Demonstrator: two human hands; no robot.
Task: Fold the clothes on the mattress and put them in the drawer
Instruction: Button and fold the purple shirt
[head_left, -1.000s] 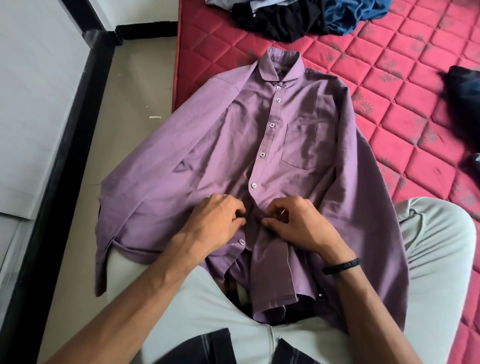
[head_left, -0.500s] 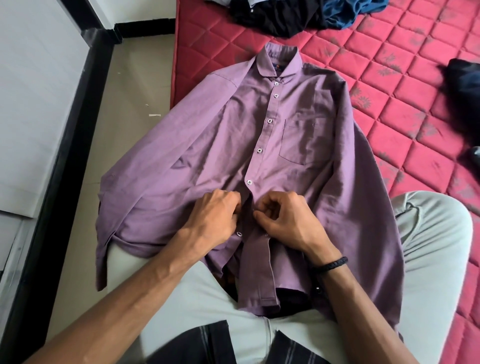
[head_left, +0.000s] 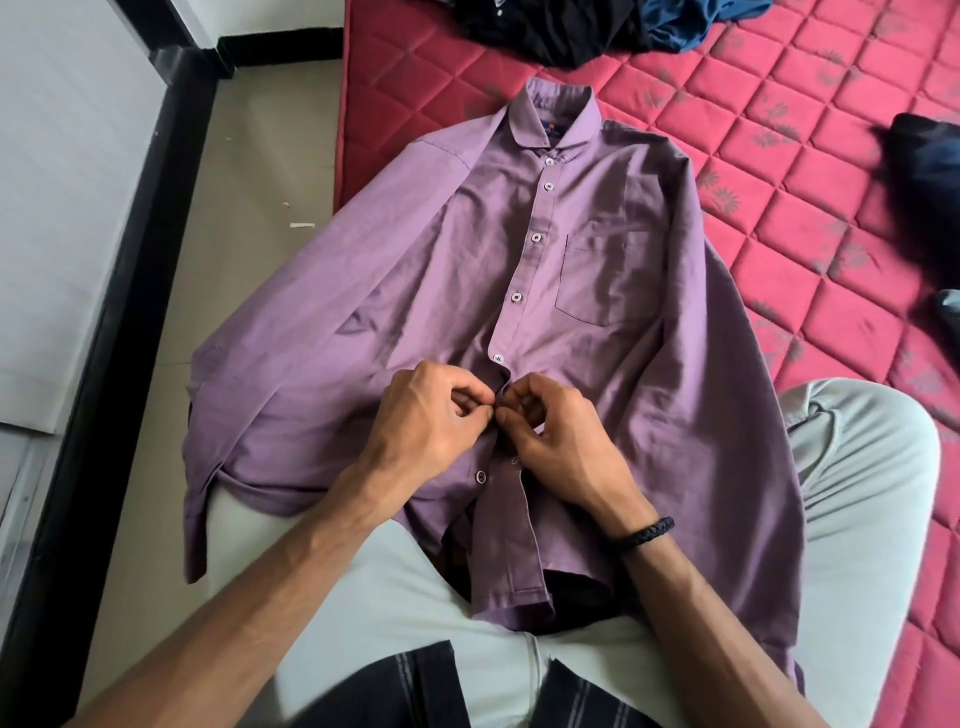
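A purple button-up shirt (head_left: 613, 291) lies face up, collar away from me, spread over the red quilted mattress (head_left: 810, 156) and my lap. Its upper buttons are fastened; the lower front hangs apart. My left hand (head_left: 431, 421) pinches the left edge of the placket just below the fastened buttons. My right hand (head_left: 556, 441), a black braided band on its wrist, pinches the opposite edge. Fingertips of both hands meet at the placket. The shirt's left sleeve hangs over the mattress edge above the floor.
A heap of black and blue clothes (head_left: 571, 26) lies at the mattress's far end. A dark garment (head_left: 930, 176) sits at the right edge. Beige floor (head_left: 249, 249) runs along the left, bordered by a black strip and white wall.
Both hands have shifted slightly up the placket and drawn closer together, with the fingertips now touching. The shirt lies as before.
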